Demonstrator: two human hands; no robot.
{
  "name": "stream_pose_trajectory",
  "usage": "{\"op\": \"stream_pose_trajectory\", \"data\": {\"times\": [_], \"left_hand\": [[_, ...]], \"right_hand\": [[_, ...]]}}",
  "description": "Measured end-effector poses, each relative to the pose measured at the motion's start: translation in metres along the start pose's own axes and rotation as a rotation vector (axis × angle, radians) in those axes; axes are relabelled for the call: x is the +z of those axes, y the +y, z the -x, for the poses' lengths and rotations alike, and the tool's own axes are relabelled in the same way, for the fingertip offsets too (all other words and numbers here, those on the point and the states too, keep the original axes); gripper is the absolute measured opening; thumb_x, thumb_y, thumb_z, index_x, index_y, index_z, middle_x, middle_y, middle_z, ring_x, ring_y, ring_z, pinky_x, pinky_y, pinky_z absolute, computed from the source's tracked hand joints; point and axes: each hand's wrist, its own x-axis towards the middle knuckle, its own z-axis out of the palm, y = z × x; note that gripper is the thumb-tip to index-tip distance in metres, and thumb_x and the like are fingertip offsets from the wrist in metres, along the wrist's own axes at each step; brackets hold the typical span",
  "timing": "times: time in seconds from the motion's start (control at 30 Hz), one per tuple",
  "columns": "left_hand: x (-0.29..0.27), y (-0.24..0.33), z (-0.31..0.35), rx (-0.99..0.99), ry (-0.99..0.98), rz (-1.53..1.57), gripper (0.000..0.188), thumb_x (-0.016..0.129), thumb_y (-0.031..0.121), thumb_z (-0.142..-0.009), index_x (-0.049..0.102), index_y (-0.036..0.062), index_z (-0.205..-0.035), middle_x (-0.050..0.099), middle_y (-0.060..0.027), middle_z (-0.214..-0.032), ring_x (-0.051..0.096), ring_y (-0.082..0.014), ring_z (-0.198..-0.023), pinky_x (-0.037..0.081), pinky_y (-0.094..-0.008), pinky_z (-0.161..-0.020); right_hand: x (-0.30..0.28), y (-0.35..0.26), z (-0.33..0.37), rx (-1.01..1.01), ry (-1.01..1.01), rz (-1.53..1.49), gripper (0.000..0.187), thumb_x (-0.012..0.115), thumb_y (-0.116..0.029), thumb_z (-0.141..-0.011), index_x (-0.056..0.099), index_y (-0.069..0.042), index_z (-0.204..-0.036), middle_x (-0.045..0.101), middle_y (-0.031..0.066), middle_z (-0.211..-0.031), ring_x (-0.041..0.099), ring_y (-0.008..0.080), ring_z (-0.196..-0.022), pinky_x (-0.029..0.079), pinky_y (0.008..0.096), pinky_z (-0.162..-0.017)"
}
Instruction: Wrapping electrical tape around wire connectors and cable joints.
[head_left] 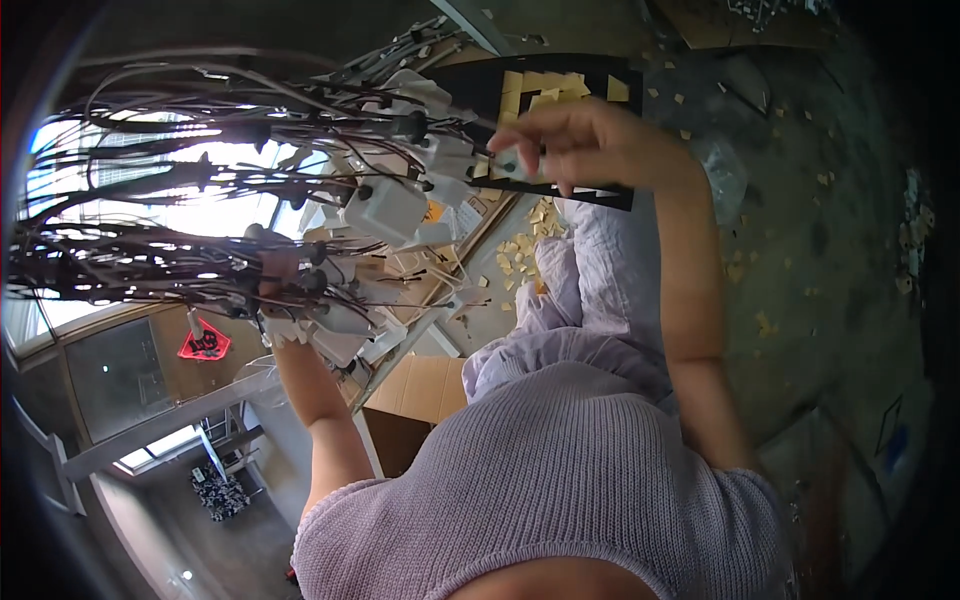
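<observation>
Several thick bundles of dark cables with white and black connectors stretch in from the left. My left hand is closed around the lowest bundle, its fingers partly hidden by wires and connectors. White box-shaped plugs hang at the bundles' right ends. My right hand is raised to the right of these ends, its fingers curved and apart, a little blurred. It hovers over a black tray holding yellow paper-like pieces. A small pale piece lies by its fingertips; I cannot tell if they touch it.
A cardboard box stands by my left side, near a workbench edge. Yellow scraps lie scattered on the floor around my legs. A red triangular tag shows at the left. A clear plastic bag lies at the right.
</observation>
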Motion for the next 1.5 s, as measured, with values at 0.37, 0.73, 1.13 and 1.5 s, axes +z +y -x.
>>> {"op": "stream_pose_trajectory", "data": {"times": [0.37, 0.73, 1.13, 1.5], "left_hand": [[0.044, -0.044, 0.012, 0.001, -0.139, -0.244, 0.014, 0.059, 0.023, -0.089, 0.054, 0.011, -0.094, 0.055, 0.0054, -0.075, 0.048, -0.0056, -0.058, 0.037, -0.0241, -0.049], [0.108, -0.06, 0.087, 0.071, -0.01, -0.297, 0.016, 0.059, 0.022, -0.089, 0.055, 0.0096, -0.097, 0.056, 0.0042, -0.079, 0.05, -0.0066, -0.061, 0.039, -0.0242, -0.051], [0.002, -0.008, 0.014, 0.165, 0.078, -0.338, 0.018, 0.06, 0.022, -0.089, 0.055, 0.0082, -0.101, 0.058, 0.0029, -0.083, 0.052, -0.0077, -0.064, 0.04, -0.0242, -0.054], [-0.015, -0.029, -0.033, 0.209, 0.106, -0.361, 0.021, 0.06, 0.021, -0.089, 0.055, 0.0069, -0.104, 0.059, 0.0017, -0.087, 0.053, -0.0087, -0.067, 0.042, -0.0243, -0.057]], "right_hand": [[0.069, 0.025, -0.07, 0.24, -0.205, 0.227, 0.069, 0.059, -0.008, -0.081, 0.029, -0.007, -0.144, 0.06, 0.0103, -0.095, 0.065, 0.0151, -0.068, 0.052, 0.0263, -0.058], [0.088, 0.029, -0.059, 0.171, 0.008, 0.285, 0.043, 0.063, -0.003, -0.078, 0.054, -0.006, -0.12, 0.049, 0.0041, -0.096, 0.054, 0.01, -0.069, 0.046, 0.0251, -0.064], [0.117, 0.03, -0.068, 0.19, -0.004, 0.388, 0.049, 0.064, -0.012, -0.071, 0.06, -0.005, -0.119, 0.029, 0.0226, -0.145, 0.066, 0.0285, -0.083, 0.051, 0.0351, -0.079], [0.146, 0.049, -0.073, 0.128, 0.337, 0.67, 0.041, 0.064, -0.002, -0.071, 0.06, -0.005, -0.112, 0.025, 0.0221, -0.143, 0.066, 0.0248, -0.074, 0.053, 0.0322, -0.073]]}}
